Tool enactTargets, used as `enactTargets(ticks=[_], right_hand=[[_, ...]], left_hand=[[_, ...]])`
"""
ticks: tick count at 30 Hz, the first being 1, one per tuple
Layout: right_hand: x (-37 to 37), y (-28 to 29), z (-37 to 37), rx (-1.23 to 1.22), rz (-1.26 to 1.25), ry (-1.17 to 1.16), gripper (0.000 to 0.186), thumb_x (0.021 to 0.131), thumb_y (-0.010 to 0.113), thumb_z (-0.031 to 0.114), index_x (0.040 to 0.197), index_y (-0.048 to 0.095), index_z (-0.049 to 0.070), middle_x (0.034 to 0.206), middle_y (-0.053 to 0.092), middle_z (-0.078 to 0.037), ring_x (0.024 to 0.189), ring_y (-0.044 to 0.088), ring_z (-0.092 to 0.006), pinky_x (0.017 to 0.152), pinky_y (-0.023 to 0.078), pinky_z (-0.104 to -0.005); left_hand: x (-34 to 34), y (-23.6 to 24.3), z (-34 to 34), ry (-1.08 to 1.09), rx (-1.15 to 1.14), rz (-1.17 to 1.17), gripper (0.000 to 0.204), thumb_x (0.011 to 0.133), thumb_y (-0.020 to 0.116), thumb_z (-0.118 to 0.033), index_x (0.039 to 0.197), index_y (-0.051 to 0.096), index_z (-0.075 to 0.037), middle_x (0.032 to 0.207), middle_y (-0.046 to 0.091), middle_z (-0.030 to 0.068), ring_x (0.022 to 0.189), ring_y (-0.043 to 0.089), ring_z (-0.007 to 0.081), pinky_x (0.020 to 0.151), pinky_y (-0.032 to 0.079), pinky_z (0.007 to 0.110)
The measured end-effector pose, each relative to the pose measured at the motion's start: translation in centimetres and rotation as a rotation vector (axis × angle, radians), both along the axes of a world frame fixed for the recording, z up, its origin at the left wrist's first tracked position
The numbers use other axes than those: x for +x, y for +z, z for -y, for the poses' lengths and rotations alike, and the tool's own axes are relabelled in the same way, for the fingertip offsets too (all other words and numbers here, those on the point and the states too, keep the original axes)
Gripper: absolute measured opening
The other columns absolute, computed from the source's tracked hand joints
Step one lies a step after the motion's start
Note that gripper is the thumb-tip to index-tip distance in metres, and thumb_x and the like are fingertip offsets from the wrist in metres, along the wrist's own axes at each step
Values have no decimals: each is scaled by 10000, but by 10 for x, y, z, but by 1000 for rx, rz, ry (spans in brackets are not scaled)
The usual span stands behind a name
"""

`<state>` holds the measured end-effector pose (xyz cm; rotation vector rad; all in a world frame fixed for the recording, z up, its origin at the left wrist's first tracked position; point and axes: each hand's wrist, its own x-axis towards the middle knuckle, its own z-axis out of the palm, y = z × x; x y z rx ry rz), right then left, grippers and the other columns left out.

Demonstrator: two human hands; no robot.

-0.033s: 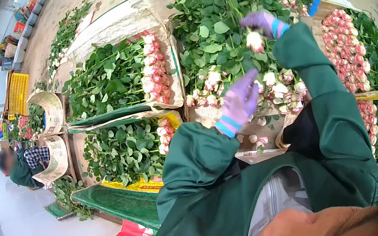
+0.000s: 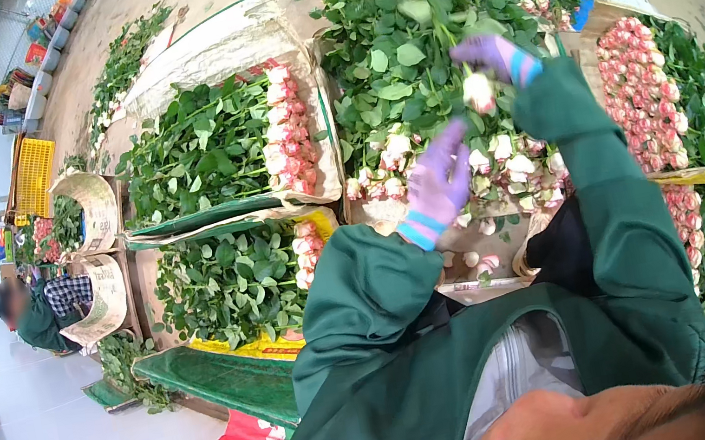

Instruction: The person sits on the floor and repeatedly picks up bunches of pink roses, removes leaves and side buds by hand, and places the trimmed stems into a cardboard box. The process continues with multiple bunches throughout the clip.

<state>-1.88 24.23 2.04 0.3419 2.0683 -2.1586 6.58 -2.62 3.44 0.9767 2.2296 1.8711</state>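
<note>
My right hand (image 2: 486,57), in a purple glove with a blue band, closes on a rose stem. The white rose (image 2: 478,92) with a pinkish tinge hangs bloom-down just below its fingers. Upward from the grip, the rose's leafy end is smeared by motion. Nearer to me, my left hand (image 2: 442,176), gloved alike, has its fingers apart and holds nothing that I can see. It is over the blooms of a loose heap of white-pink roses (image 2: 514,161), whose leafy stems (image 2: 395,33) stretch away from me.
To the left, bundled pink roses (image 2: 287,128) lie on a cloth-lined rack, with a second bundle (image 2: 306,252) closer. More rose bunches (image 2: 640,94) stand at right. Loose petals (image 2: 485,264) lie before me. A co-worker (image 2: 43,312) sits at far left, near a yellow crate (image 2: 38,172).
My left hand has risen slightly and its fingers have spread more. My right hand and the rose have shifted slightly.
</note>
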Motion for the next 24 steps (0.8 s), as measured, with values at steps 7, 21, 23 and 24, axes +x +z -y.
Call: enactTargets(ticks=[7, 21, 23, 24], right_hand=[[123, -47, 49, 54, 64, -121, 180, 909, 641, 202, 924, 669, 25, 770, 689, -40, 501, 484, -62, 435, 355, -237], [230, -90, 145, -335, 140, -168, 356, 914, 568, 62, 1268, 547, 35, 854, 663, -27, 605, 600, -109, 532, 471, -237], [232, -116, 135, 3, -14, -106, 320, 952, 565, 141, 1259, 580, 50, 999, 680, -53, 848, 654, -149, 732, 531, -313], [233, -124, 133, -30, -136, -150, 309, 975, 543, 176, 1255, 583, 53, 1062, 681, -65, 923, 663, -187, 813, 541, -353]], left_hand=[[-31, -10, -1, 211, 308, 314, 312, 976, 556, -65, 1274, 523, 22, 1102, 655, 97, 856, 604, 98, 764, 498, 227], [-50, -13, 14, 287, 409, 305, 308, 985, 540, -69, 1285, 523, -3, 1072, 632, 76, 832, 597, 109, 696, 485, 215], [-48, -14, 17, 310, 377, 265, 312, 982, 544, -66, 1285, 521, 3, 1095, 631, 85, 845, 598, 115, 708, 486, 216], [-44, -12, 19, 311, 359, 247, 318, 976, 550, -59, 1285, 519, 11, 1135, 630, 100, 874, 606, 125, 721, 492, 224]])
